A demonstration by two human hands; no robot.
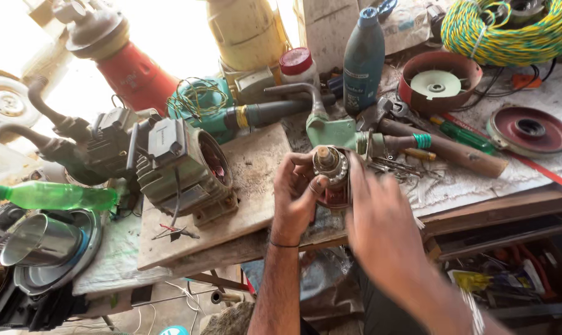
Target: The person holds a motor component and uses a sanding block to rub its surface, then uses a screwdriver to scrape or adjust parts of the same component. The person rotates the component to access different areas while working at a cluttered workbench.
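Left hand [296,192] closed around motor rotor [331,177], held above bench [256,180] edge; right hand [377,217] fingers curled on its side. Looks heavy, rigid, greasy; best gripped by the core, not the shaft bearing.

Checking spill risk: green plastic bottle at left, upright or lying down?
Lying down. The green bottle rests on its side, cap pointing left.

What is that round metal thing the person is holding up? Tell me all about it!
It is a motor rotor: a short shaft end pointing up, a shiny ring-shaped bearing below it, and a dark reddish body under that, mostly hidden. It looks like worn, greasy metal. The left hand grips it from the left with fingers curled around the bearing; the blurred right hand covers its right side. It is held above the workbench edge.
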